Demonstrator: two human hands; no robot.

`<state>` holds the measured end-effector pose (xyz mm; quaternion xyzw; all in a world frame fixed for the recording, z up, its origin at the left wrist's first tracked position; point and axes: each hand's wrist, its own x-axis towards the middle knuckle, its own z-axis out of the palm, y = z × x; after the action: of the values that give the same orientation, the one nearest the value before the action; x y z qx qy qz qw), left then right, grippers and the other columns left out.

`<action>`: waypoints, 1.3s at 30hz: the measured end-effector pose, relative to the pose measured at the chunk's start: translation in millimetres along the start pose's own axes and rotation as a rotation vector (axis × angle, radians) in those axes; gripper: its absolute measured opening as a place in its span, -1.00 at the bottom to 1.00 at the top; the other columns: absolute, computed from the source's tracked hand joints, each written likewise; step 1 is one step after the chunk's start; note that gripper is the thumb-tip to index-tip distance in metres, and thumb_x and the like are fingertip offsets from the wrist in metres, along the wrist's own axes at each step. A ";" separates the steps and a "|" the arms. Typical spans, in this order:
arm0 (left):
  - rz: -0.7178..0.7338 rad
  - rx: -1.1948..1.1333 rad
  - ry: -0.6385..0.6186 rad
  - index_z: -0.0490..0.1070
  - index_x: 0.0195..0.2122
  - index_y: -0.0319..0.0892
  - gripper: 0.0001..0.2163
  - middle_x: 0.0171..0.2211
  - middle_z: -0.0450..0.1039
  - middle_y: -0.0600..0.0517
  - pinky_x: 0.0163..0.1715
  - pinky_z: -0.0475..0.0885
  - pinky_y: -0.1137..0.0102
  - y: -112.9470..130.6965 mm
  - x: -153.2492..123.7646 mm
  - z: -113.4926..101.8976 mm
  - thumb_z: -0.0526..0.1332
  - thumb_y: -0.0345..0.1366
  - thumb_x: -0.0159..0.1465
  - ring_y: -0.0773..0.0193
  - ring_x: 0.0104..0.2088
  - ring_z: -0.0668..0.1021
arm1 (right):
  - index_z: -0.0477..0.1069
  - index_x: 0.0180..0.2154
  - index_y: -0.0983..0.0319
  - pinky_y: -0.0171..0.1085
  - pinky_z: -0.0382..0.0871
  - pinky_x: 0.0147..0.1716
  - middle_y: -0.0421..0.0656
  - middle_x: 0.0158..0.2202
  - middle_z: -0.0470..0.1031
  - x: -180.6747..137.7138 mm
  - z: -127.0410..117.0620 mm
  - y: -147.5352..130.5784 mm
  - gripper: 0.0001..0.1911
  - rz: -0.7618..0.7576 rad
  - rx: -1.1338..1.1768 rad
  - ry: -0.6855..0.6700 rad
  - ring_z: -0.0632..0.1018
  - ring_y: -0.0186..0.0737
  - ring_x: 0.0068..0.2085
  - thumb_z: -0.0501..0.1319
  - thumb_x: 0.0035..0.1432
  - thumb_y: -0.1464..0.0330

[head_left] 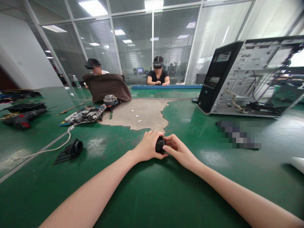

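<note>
A small black round part with a ridged rim (pixel 160 145) is held between my two hands, just above the green table (pixel 140 196). My left hand (pixel 148 146) wraps round its left side, thumb below and fingers over the top. From the right, the thumb and fingertips of my right hand (pixel 179 151) pinch the part's other end. My fingers hide much of it, so its exact kind is unclear. Left of my hands lies a black plastic piece with a round opening and a slatted flat base (pixel 70 150).
An opened computer case (pixel 220 79) stands at right, near a blurred dark flat object (pixel 239 136). At left lie a circuit board (pixel 85 114), a white cable (pixel 67 136) and a power drill (pixel 21 118). A brown cloth-covered block (pixel 106 87) stands beyond; two people sit across the table.
</note>
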<state>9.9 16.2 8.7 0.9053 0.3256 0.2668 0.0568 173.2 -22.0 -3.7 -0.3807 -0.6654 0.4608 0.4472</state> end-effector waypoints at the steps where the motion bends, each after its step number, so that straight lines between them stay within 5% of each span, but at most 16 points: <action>1: -0.001 0.001 -0.003 0.13 -0.12 -0.16 -0.45 -0.18 0.31 0.00 -0.23 0.19 0.29 -0.1 -0.1 -0.2 0.28 -0.12 -0.10 0.14 -0.22 0.33 | 0.19 -0.27 0.18 -0.24 0.35 -0.21 -0.20 -0.26 0.33 -1.0 -0.3 -0.9 -0.81 -0.018 0.006 -0.009 0.43 -0.25 -0.17 0.16 0.05 0.33; 11: 0.002 -0.008 0.011 0.14 -0.15 -0.15 -0.46 -0.21 0.32 0.01 -0.24 0.19 0.30 -1.1 0.8 1.2 0.29 -0.09 -0.12 0.14 -0.23 0.33 | 0.21 -0.26 0.19 -0.26 0.36 -0.30 -0.19 -0.27 0.35 4.1 0.4 1.6 -0.78 0.030 -0.008 0.083 0.45 -0.28 -0.27 0.16 0.04 0.27; 19: -0.003 -0.003 0.002 0.14 -0.14 -0.14 -0.48 -0.21 0.31 0.01 -0.25 0.19 0.30 -0.6 0.6 1.8 0.28 -0.15 -0.12 0.15 -0.25 0.34 | 0.21 -0.27 0.17 -0.25 0.37 -0.22 -0.21 -0.26 0.32 -1.8 -1.4 -1.4 -0.78 -0.035 0.018 -0.015 0.43 -0.27 -0.18 0.20 0.01 0.37; 39: -0.021 -0.026 -0.005 0.15 -0.14 -0.14 -0.47 -0.21 0.31 0.01 -0.24 0.19 0.30 0.2 1.7 0.9 0.29 -0.12 -0.13 0.15 -0.24 0.34 | 0.22 -0.29 0.18 -0.27 0.39 -0.32 -0.21 -0.31 0.33 0.6 -2.2 -2.5 -0.79 0.002 0.038 0.041 0.44 -0.26 -0.21 0.19 0.01 0.31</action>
<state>11.5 17.1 8.7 0.9016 0.3316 0.2681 0.0720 174.8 -21.5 -0.8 -0.3823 -0.6470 0.4659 0.4672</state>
